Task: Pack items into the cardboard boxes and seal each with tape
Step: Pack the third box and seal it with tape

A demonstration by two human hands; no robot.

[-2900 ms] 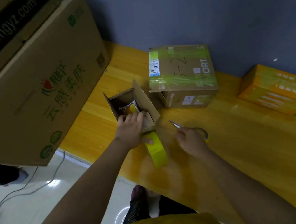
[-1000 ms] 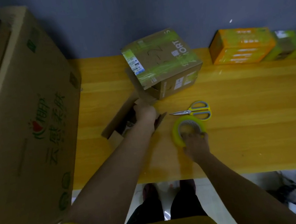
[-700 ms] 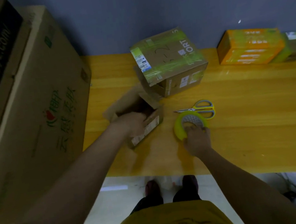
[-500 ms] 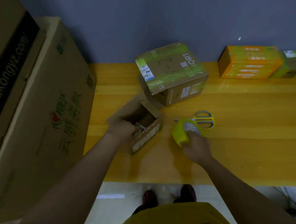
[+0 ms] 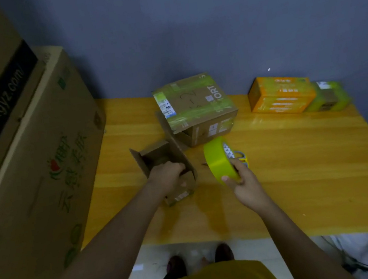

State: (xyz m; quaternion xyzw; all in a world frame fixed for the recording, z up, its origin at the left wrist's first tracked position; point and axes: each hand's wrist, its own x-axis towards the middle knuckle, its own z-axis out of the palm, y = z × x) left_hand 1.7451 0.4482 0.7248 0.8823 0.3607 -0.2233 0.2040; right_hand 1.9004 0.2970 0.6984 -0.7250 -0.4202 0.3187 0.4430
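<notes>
A small open cardboard box (image 5: 156,154) lies on the yellow wooden table (image 5: 305,180) with its flaps spread. My left hand (image 5: 168,176) grips the box at its near flap and covers part of the opening, so the contents are hidden. My right hand (image 5: 242,182) holds a roll of yellow-green tape (image 5: 217,160) upright, lifted just off the table to the right of the box. Behind the roll, mostly hidden, lie scissors (image 5: 241,156) with yellow and grey handles.
A larger cardboard box (image 5: 197,106) wrapped in green tape stands behind the small one. An orange box (image 5: 279,95) and a green-taped package (image 5: 328,96) sit at the back right by the blue wall. Big stacked cartons (image 5: 25,164) border the table's left edge.
My right hand has picked the tape roll up off the table and turned it upright. My left hand has shifted its grip on the small box, which now sits with its flaps spread.
</notes>
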